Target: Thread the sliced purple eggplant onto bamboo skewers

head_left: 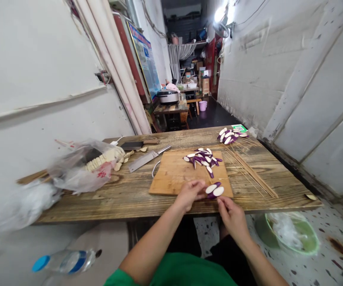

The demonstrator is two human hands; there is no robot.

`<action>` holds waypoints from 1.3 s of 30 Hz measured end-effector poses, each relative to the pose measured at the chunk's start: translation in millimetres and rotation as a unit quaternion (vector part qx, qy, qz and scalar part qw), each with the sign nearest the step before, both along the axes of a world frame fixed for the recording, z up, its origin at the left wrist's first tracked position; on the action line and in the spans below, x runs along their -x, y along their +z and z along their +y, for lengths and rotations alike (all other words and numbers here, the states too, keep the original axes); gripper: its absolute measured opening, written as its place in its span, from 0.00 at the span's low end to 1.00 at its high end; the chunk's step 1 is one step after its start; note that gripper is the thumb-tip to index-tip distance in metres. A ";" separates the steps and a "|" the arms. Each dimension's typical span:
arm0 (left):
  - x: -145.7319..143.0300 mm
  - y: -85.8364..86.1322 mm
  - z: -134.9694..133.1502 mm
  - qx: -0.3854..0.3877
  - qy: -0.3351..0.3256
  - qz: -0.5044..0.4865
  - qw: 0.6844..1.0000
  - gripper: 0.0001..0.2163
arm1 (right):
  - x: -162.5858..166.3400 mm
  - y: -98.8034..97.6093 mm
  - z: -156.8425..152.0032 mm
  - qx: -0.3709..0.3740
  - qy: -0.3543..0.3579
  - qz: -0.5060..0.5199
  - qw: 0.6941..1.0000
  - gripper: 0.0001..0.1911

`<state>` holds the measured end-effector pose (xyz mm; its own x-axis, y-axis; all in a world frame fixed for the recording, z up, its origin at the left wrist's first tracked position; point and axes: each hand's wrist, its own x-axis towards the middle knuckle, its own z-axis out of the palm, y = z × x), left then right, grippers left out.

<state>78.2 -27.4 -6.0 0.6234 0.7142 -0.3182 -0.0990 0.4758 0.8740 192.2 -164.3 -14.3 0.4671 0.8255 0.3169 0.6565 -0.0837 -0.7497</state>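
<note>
Just over the front edge of the cutting board, two white-fleshed, purple-skinned eggplant slices sit side by side between my hands. My left hand closes its fingertips at their left edge. My right hand pinches just below them, apparently on a thin skewer whose end its fingers hide. A heap of cut eggplant pieces lies at the back right of the board. Right of the board, bamboo skewers are spread in a loose bundle, below a pile of skewered eggplant slices.
Left of the board lie a cleaver, a dark-bladed knife and a plastic bag beside pale slices. A green bin stands on the floor at right. A water bottle is at lower left.
</note>
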 end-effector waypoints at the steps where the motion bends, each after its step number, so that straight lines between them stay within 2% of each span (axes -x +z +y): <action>1: -2.5 2.1 7.4 -0.095 0.024 0.024 0.995 0.11 | -4.4 0.3 -2.9 -0.001 -0.013 0.009 1.000 0.15; 3: -10.9 7.8 24.3 -0.300 0.045 0.082 0.949 0.10 | -12.2 1.1 -9.5 -0.001 -0.036 0.030 0.999 0.16; 6: -30.5 17.2 45.5 -0.505 -0.046 0.155 0.848 0.13 | -19.5 2.1 -18.8 -0.001 -0.051 0.048 0.998 0.18; 9: -49.4 23.9 57.5 -0.596 -0.142 0.179 0.770 0.15 | -22.7 1.6 -26.1 -0.001 -0.056 0.052 0.997 0.18; 11: -56.5 26.3 62.8 -0.614 -0.164 0.168 0.754 0.13 | -23.9 0.8 -29.9 -0.001 -0.058 0.056 0.997 0.18; 13: -57.5 27.6 66.7 -0.611 -0.163 0.149 0.760 0.10 | -24.5 0.4 -32.9 -0.001 -0.058 0.063 0.996 0.18; 15: -52.6 27.9 68.1 -0.574 -0.167 0.135 0.790 0.08 | -23.5 1.0 -34.9 -0.003 -0.054 0.069 0.996 0.18; 17: -42.9 26.1 66.2 -0.499 -0.169 0.120 0.842 0.07 | -20.2 2.5 -36.3 -0.005 -0.042 0.072 0.997 0.18; 19: -30.2 21.8 61.8 -0.392 -0.155 0.098 0.902 0.08 | -14.7 4.0 -37.3 -0.006 -0.024 0.071 0.997 0.17; 21: -16.6 15.5 57.8 -0.265 -0.112 0.073 0.955 0.09 | -7.8 4.4 -38.1 0.003 -0.002 0.067 0.998 0.16; 23: -3.8 8.9 56.4 -0.119 -0.065 0.043 0.990 0.08 | -0.5 3.5 -38.3 0.018 0.015 0.060 0.998 0.15; 26: 11.3 1.1 59.4 0.084 -0.023 -0.021 0.996 0.07 | 10.1 1.0 -36.4 0.034 0.041 0.043 0.998 0.13; 29: 19.6 -3.4 63.1 0.184 0.004 -0.060 0.981 0.05 | 19.3 -0.6 -32.2 0.037 0.074 0.025 0.996 0.13; 34: 21.7 -5.5 62.3 0.202 0.070 -0.053 0.975 0.04 | 27.0 -1.7 -26.6 0.048 0.086 0.015 0.995 0.15; 39: 19.9 -3.1 59.7 0.193 0.091 -0.045 0.976 0.03 | 26.4 -5.1 -25.6 0.052 0.084 0.021 0.995 0.15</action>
